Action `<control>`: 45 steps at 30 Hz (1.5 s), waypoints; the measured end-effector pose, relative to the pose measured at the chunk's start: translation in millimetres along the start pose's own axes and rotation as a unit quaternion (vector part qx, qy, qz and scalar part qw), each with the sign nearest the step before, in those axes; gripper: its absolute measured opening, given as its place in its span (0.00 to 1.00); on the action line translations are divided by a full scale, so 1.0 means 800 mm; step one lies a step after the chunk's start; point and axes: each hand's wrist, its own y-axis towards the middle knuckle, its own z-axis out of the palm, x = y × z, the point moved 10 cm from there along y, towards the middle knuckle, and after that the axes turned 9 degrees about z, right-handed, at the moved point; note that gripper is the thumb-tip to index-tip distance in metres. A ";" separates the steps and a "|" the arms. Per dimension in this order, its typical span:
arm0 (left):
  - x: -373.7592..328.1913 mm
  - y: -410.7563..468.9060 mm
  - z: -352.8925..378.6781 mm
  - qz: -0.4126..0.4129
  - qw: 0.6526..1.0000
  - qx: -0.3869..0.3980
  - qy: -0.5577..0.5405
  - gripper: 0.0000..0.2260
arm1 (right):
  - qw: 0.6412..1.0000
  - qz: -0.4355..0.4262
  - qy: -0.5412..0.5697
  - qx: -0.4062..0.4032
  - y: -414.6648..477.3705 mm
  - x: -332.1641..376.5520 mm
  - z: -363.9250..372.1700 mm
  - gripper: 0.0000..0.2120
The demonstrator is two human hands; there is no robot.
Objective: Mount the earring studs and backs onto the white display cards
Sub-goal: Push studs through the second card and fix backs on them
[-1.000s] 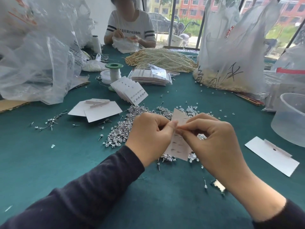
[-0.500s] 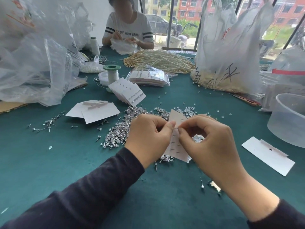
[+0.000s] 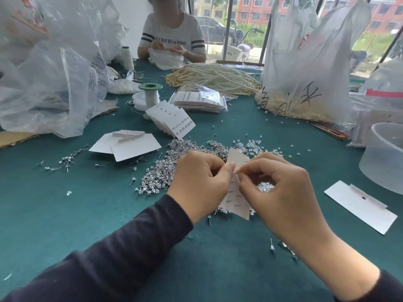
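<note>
Right grip (image 3: 283,192) arched wider, pinching card (image 3: 235,200) edge, left grip (image 3: 198,182) pinching it opposite

Display card (image 3: 235,199) partly behind hands (image 3: 200,182), pinched earring piece (image 3: 237,173) indistinct

Left hand (image 3: 200,182), fingers curled, pinches the white card (image 3: 236,203). Right hand (image 3: 281,188), just beside it, pinches a tiny stud pin (image 3: 236,172).

The table cover (image 3: 87,214) is plain teal green. The display card (image 3: 236,199) is white, with rows of thin silver pins. The stud heap (image 3: 161,173) is silver. The sleeve (image 3: 109,258) is dark navy. The spool (image 3: 151,92) is white with a green cap. The bead strands (image 3: 216,78) are cream. The far person's shirt (image 3: 172,31) is white with dark double sleeve stripes.
</note>
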 end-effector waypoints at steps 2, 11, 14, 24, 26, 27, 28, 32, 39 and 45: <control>-0.001 0.000 -0.001 0.010 1.000 0.003 0.011 0.24 | 1.000 0.004 0.000 0.002 -0.001 -0.001 0.002 0.06; 0.010 0.007 0.017 -0.074 0.976 0.109 -0.174 0.20 | 0.998 -0.025 -0.012 -0.056 0.001 0.004 -0.016 0.06; 0.044 0.021 -0.037 -0.093 0.991 0.081 0.044 0.09 | 0.995 -0.028 -0.014 -0.097 0.003 0.004 -0.030 0.07; 0.147 0.001 -0.134 -0.297 0.888 0.110 0.333 0.11 | 0.971 0.131 0.186 -0.072 0.015 -0.048 -0.033 0.08; 0.154 0.001 -0.131 -0.306 0.874 0.121 0.359 0.15 | 0.963 0.153 0.211 -0.062 0.015 -0.054 -0.031 0.08; 0.156 0.002 -0.132 -0.304 0.870 0.122 0.369 0.15 | 0.960 0.163 0.222 -0.057 0.015 -0.057 -0.028 0.08; 0.157 0.003 -0.132 -0.300 0.868 0.121 0.376 0.13 | 0.956 0.174 0.233 -0.050 0.015 -0.060 -0.026 0.08; 0.152 0.005 -0.132 -0.285 0.868 0.109 0.392 0.08 | 0.933 0.224 0.280 -0.013 0.013 -0.070 -0.011 0.07; 0.151 0.004 -0.133 -0.291 0.858 0.114 0.408 0.11 | 0.904 0.267 0.333 0.030 0.009 -0.077 0.005 0.03; 0.146 0.007 -0.119 -0.261 0.868 0.133 0.402 0.08 | 0.896 0.286 0.333 0.066 0.005 -0.076 0.017 0.04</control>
